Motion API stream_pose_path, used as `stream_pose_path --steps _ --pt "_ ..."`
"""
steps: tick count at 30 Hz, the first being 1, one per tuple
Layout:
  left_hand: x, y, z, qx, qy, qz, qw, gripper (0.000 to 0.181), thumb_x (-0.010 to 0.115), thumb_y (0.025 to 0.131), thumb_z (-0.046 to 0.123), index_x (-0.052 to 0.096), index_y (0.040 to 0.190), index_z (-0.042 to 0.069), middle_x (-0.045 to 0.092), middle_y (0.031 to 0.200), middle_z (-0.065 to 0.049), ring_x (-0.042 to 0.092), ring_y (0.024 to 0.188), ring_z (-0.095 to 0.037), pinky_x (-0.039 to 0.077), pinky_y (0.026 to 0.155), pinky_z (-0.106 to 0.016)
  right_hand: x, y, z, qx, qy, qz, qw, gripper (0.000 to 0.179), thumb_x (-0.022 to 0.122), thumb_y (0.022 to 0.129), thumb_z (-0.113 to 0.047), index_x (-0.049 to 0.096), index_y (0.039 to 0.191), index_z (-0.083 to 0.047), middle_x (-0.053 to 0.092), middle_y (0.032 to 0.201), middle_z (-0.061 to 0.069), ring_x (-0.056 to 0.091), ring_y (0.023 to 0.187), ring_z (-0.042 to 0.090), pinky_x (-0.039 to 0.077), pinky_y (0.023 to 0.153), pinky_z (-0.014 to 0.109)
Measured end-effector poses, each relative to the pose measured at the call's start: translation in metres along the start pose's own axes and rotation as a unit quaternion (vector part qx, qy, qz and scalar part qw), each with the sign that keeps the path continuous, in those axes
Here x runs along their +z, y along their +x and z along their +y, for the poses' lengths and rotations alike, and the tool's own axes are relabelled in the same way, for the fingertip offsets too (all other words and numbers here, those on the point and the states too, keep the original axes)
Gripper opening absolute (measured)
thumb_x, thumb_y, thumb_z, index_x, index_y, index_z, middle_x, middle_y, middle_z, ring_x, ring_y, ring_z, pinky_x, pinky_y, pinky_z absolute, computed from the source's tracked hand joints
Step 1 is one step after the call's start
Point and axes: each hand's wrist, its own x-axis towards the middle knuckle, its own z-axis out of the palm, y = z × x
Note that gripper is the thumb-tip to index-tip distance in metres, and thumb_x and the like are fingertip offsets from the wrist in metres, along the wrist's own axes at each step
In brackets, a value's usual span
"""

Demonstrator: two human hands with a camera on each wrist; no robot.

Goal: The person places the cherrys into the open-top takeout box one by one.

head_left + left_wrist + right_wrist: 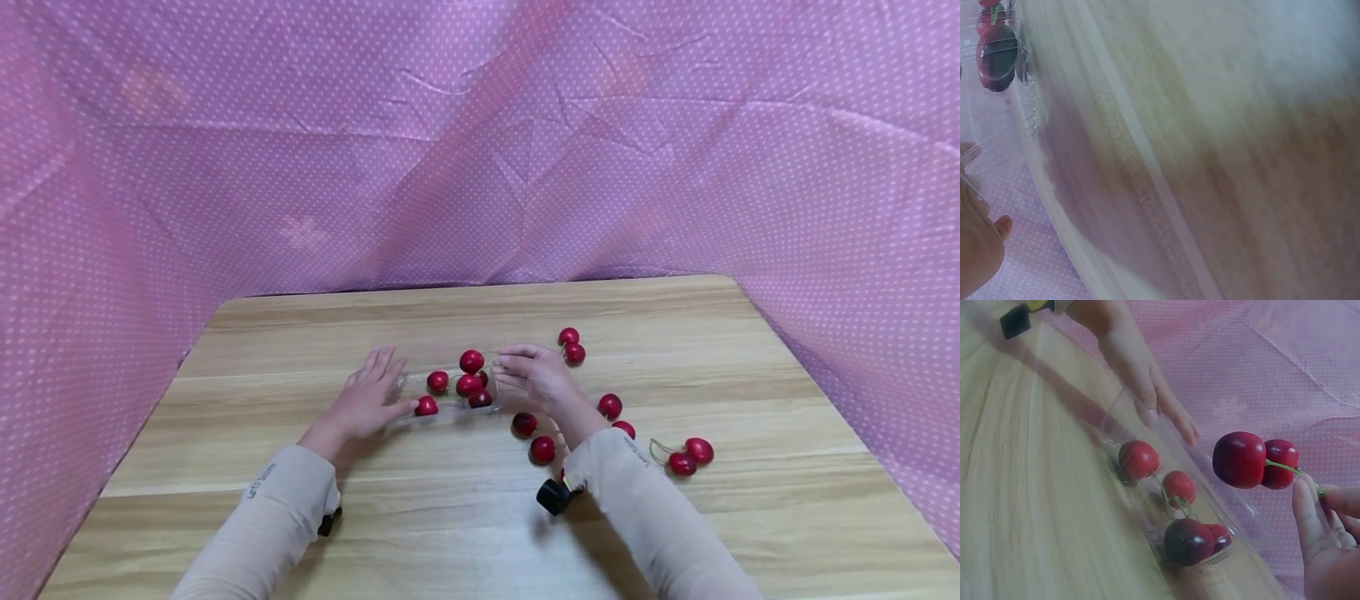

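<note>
Up close, a pale wood-grain worktop gleams; the left hand, fingers straight, rests at a clear tray of cherries. The grip of the right hand pinches a green stem: a glossy, dark-red pair, right by the tray! Behind, creased pink-purple dotted cloth.

pinky-purple dotted cloth back and sides, kinda wrinkly | pale woodgrain table, rounded far corners | soft glare on top
</note>
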Motion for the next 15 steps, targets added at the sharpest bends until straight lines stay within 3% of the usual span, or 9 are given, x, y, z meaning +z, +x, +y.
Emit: stream_pose_path --steps 6,11,15 --pt "0.0 0.002 -0.003 0.002 -0.009 0.001 1.0 0.076 0.042 0.084 0.053 0.015 0.138 0.007 -0.007 0.143 -0.01 -0.008 0.128 -0.028 0.007 0.098 -0.054 0.009 0.008 0.005 -0.006 -0.018 0.006 0.9998 0.027 0.047 0.083 0.011 0.043 0.108 0.019 0.061 0.077 0.01 0.062 0.072 0.021 0.048 0.075 0.033" --pt "0.0 0.004 -0.006 0.002 -0.009 0.001 1.0 0.076 0.041 0.083 0.054 0.015 0.138 0.008 -0.007 0.143 -0.009 -0.008 0.128 -0.028 0.008 0.098 -0.054 0.016 0.015 0.008 0.005 -0.022 0.03 0.9993 0.021 0.049 0.082 0.01 0.049 0.102 0.015 0.061 0.08 0.013 0.062 0.072 0.021 0.049 0.073 0.032" --pt "-0.001 0.006 -0.008 0.004 -0.01 0.001 0.9999 0.078 0.04 0.082 0.057 0.014 0.139 0.009 -0.007 0.143 -0.009 -0.008 0.128 -0.028 0.009 0.098 -0.055 0.021 0.02 0.011 0.004 -0.015 0.037 0.9992 0.028 0.049 0.081 0.011 0.045 0.107 0.019 0.061 0.081 0.016 0.062 0.073 0.023 0.049 0.072 0.033"
